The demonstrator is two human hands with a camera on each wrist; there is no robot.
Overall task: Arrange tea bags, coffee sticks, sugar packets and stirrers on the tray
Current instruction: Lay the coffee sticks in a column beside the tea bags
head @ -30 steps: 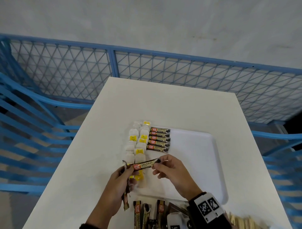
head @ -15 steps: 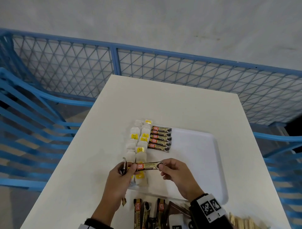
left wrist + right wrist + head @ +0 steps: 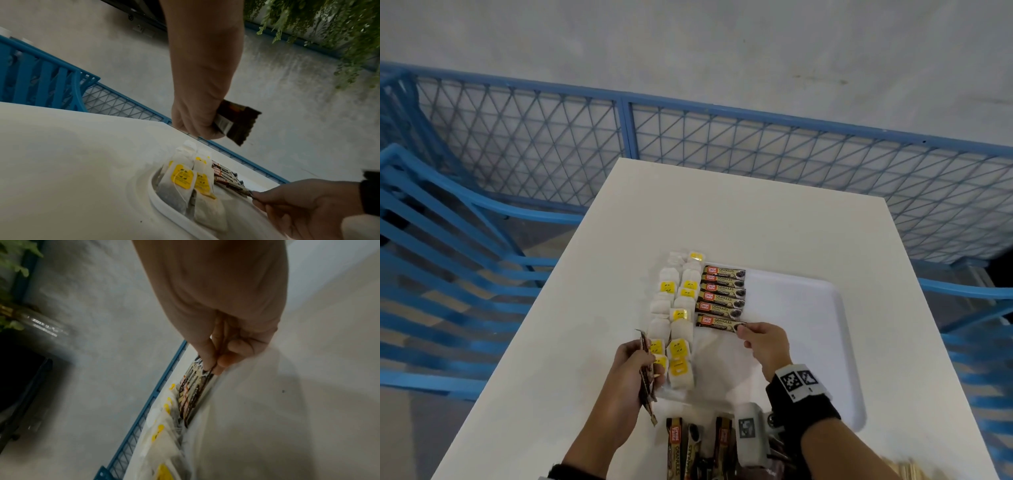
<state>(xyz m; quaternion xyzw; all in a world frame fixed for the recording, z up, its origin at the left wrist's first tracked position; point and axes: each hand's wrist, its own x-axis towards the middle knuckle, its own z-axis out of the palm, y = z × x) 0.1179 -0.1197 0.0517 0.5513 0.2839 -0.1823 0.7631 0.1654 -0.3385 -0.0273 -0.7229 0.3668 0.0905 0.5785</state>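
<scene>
I have my right hand [image 3: 765, 346] pinching the near end of a coffee stick [image 3: 717, 322] between thumb and fingertip, laying it on the white tray [image 3: 835, 342] just below the row of sticks [image 3: 722, 291] already lined up beside the tea bags [image 3: 678, 318]. My left hand [image 3: 635, 368] is curled round a small bundle of spare sticks [image 3: 646, 373] (held upright, off the tray's left edge). I judge a stick to be light, thin and a little slick, stiff along its length but easy to crease, so I would take it by the crimped end and set it flat rather than drop it.
</scene>
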